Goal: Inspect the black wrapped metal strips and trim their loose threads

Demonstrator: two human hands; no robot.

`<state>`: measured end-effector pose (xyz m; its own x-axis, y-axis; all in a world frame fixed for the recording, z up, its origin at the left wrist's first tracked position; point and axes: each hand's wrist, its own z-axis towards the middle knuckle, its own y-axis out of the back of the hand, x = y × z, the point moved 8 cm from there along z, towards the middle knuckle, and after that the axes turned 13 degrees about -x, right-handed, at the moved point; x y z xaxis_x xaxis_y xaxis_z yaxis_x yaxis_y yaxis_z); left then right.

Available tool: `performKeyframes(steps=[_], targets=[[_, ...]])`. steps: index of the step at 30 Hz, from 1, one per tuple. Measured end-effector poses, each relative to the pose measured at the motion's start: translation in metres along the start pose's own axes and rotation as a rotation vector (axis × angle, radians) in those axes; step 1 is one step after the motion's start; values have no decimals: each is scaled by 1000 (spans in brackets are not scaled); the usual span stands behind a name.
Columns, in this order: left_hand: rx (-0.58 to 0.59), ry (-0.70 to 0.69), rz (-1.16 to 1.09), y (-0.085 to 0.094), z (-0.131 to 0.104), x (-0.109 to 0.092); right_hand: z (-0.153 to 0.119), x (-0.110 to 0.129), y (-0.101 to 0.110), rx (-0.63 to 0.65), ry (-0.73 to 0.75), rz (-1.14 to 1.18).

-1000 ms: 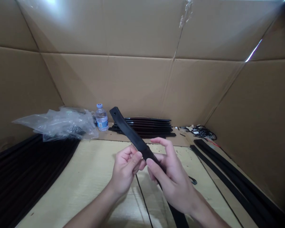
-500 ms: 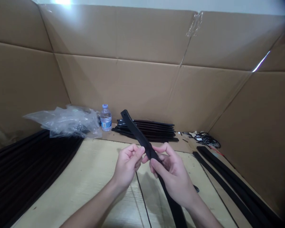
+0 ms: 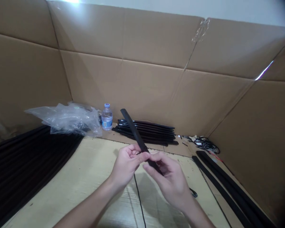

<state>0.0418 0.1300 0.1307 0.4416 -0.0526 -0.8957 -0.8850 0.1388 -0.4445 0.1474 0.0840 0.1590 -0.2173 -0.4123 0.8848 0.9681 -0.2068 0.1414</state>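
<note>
A long, flat black strip slants up and away from me, its far end raised above the table. My left hand pinches it from the left, thumb across its near part. My right hand grips it just below, thumb and fingers around it, and covers its lower portion. A thin black cord runs from beneath my left hand toward the table's near edge. Whether the cord joins the strip is hidden by my fingers.
Dark strips lie stacked at the back, beside a water bottle and clear plastic bags. Long black lengths cover the left side; black strips lie right, near tangled cords. Cardboard walls enclose the table.
The strip has been turned from its broad face toward its narrow edge. My hands have come closer together on it, and the view has tilted slightly.
</note>
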Motion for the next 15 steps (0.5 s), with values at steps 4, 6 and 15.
performKeyframes(steps=[4,6,15], targets=[[75,43,-45,0,4,4,-2,2,-5,50,-51,34],[114,52,-65,1,6,6,-2,0,-5,49,-152,121],[201,48,-78,4,3,-5,-25,-14,-34,432,-514,402]])
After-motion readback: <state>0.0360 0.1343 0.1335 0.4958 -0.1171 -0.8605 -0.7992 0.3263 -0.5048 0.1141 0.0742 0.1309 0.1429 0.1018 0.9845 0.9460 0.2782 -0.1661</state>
